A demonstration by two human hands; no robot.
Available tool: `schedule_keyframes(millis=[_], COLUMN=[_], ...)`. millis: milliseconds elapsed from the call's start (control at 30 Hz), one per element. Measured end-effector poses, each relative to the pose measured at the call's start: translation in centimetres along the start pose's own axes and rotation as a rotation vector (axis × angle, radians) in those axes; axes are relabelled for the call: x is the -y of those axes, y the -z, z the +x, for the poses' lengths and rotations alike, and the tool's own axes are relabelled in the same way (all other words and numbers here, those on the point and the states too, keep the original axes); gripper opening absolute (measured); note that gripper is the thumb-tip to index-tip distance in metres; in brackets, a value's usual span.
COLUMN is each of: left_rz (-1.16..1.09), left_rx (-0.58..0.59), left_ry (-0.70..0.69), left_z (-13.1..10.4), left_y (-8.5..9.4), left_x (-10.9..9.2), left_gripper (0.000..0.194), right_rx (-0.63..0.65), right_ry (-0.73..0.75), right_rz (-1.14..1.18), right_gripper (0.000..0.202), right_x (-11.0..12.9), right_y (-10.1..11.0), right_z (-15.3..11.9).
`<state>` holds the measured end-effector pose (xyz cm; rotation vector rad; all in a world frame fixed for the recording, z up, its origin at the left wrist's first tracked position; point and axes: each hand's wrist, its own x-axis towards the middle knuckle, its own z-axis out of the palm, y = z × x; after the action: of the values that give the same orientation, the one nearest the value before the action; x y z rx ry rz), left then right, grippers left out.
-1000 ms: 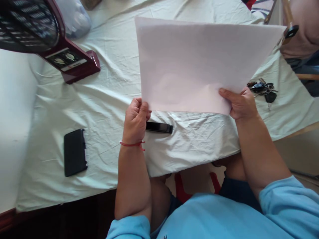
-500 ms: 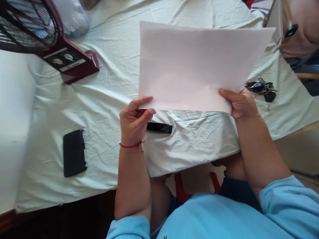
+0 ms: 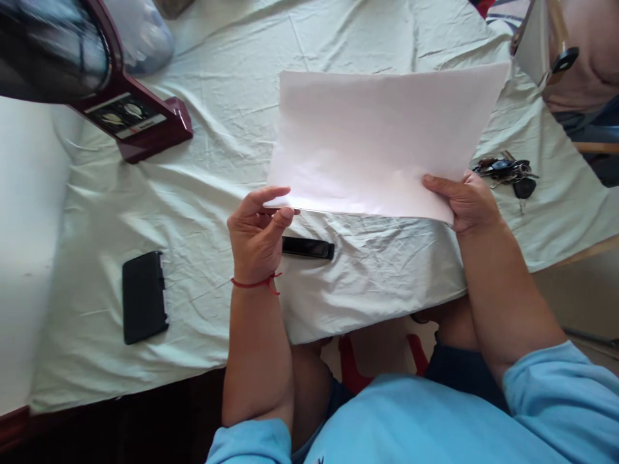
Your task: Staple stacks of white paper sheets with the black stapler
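Observation:
A blank white sheet of paper is held above the cloth-covered table, its far edge tilted away from me. My right hand grips its near right corner, thumb on top and the other fingers hidden underneath. At the near left corner, my left hand has the paper's edge between its index finger and thumb. A red string is tied round the left wrist. Just beyond that hand's thumb side, a slim black object lies on the cloth, partly covered by the hand.
A dark red fan stands at the upper left beside a translucent plastic bag. A black case lies at the left. To the right are a bunch of keys and a chair-like wooden frame. The pale cloth is wrinkled.
The paper's far edge has come down and toward me, so the sheet looks flatter. My left hand has shifted slightly left; the right hand has barely moved. The fan's blades look more blurred.

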<state>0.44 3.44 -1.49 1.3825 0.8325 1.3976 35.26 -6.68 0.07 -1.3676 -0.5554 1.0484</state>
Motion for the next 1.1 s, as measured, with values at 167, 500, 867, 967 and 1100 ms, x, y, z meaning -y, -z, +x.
schedule_keyframes(millis=[167, 500, 867, 967, 1100], left_rz=[0.018, -0.017, 0.086, 0.086, 0.043], left_rx=[-0.012, -0.063, 0.004, -0.004, -0.018], left_ry=[-0.054, -0.112, -0.087, -0.087, -0.074], left_z=[0.1, 0.4, -0.1, -0.2, -0.2], left_y=[0.2, -0.1, -0.5, -0.7, -0.8], left_x=[0.7, 1.2, 0.2, 0.0, -0.1], left_gripper=[0.037, 0.039, 0.039, 0.038, 0.038], right_rx=[-0.007, 0.007, 0.002, -0.009, -0.002], right_ry=[0.023, 0.026, 0.003, 0.003, 0.0], right_rz=[0.039, 0.045, -0.014, -0.053, -0.065], right_gripper=[0.046, 0.051, 0.045, 0.043, 0.042], right_x=[-0.3, -0.5, -0.3, -0.1, 0.1], right_y=[0.1, 0.1, 0.2, 0.1, 0.2], right_z=[0.0, 0.1, -0.1, -0.3, -0.4])
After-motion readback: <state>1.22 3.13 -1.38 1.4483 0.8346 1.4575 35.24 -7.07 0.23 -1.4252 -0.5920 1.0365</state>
